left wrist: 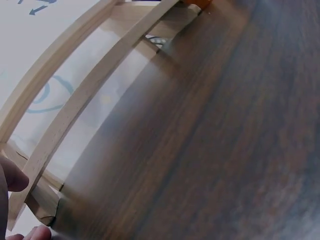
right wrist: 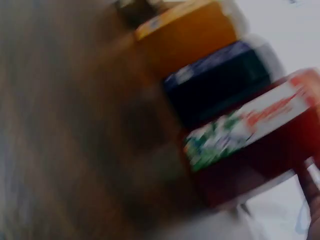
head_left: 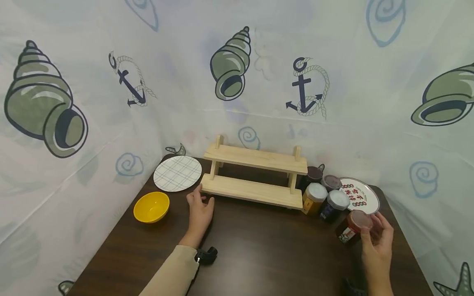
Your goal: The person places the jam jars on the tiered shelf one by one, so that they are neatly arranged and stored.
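My right hand (head_left: 378,242) grips a dark red jar (head_left: 349,231) near its reddish lid, thumb on the near side and fingers behind. The jar's label (right wrist: 250,125) shows red lettering and green leaves in the right wrist view. At the left end of a two-tier wooden shelf (head_left: 252,191), my left hand (head_left: 200,211) has its fingertips at the lower board, its thumb apart from it. Beside the shelf's right end stand a yellow-orange jar (head_left: 314,199) and a dark blue-black jar (head_left: 333,205), both with whitish lids.
Behind these jars are a dark mug-like vessel (head_left: 314,174) and another dark-lidded jar (head_left: 331,182). A white plate with red characters (head_left: 364,195) lies at the back right. On the left are a checked white plate (head_left: 177,173) and a yellow bowl (head_left: 151,207). Patterned cloth (head_left: 185,82) surrounds the table.
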`<action>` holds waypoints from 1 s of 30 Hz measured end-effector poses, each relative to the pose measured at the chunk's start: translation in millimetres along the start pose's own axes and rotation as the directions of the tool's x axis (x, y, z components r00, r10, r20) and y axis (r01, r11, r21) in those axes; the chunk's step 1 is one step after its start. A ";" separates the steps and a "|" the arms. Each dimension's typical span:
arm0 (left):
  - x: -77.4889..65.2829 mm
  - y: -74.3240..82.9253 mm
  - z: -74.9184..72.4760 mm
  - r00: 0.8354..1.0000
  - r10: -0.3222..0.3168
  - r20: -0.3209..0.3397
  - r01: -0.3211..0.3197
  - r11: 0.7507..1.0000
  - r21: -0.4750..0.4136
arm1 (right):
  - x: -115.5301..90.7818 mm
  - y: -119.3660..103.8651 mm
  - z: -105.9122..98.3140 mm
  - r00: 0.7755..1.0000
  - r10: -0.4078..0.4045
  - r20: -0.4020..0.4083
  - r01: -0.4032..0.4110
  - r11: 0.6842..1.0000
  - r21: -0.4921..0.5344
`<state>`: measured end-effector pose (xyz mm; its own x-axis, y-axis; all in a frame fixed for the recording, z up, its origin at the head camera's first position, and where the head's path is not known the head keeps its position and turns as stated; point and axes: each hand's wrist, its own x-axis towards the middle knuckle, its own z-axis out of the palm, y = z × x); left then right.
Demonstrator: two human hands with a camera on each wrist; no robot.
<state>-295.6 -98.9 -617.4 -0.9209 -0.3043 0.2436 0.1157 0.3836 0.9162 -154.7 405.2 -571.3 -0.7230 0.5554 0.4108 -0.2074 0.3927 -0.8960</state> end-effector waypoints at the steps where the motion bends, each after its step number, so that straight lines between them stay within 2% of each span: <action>1: 0.4 0.6 -0.5 1.000 -0.001 0.006 0.001 1.000 0.011 | -0.8 2.4 1.7 1.000 -0.025 0.005 0.025 0.999 -0.028; 3: 0.6 2.6 -1.0 1.000 -0.002 0.030 0.002 1.000 0.031 | -2.9 6.9 3.7 0.999 -0.044 0.005 0.044 0.996 -0.078; 5: 0.1 4.1 -0.8 0.998 -0.006 0.056 0.003 0.999 0.047 | -4.9 12.7 3.9 1.000 -0.030 0.006 0.030 0.993 -0.110; 9: -1.9 5.4 0.0 0.996 -0.020 0.087 0.015 0.998 0.065 | -4.7 18.8 4.5 0.990 0.113 0.085 -0.094 0.975 -0.202; 12: -2.1 5.5 -0.6 0.997 -0.031 0.077 0.027 0.998 0.051 | 0.4 17.7 6.2 0.970 0.179 0.165 -0.134 0.958 -0.254; 18: 1.5 5.6 -2.1 0.996 -0.066 0.052 0.067 0.998 -0.007 | 6.3 16.6 8.3 0.967 0.133 0.215 -0.076 0.964 -0.255; 22: 4.9 6.1 -2.4 0.996 -0.087 0.013 0.088 0.996 -0.025 | 6.5 18.8 5.4 0.960 0.116 0.254 -0.045 0.962 -0.270; 30: 12.1 6.5 -2.3 0.994 -0.101 -0.050 0.101 0.995 0.008 | 6.0 17.3 2.4 0.950 0.127 0.286 -0.033 0.950 -0.312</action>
<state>-305.2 -102.1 -607.7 -0.9081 -0.3845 0.1659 0.0191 0.3577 0.9337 -164.2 413.6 -584.7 -0.9013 0.3680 0.2286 0.0321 0.5830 -0.8118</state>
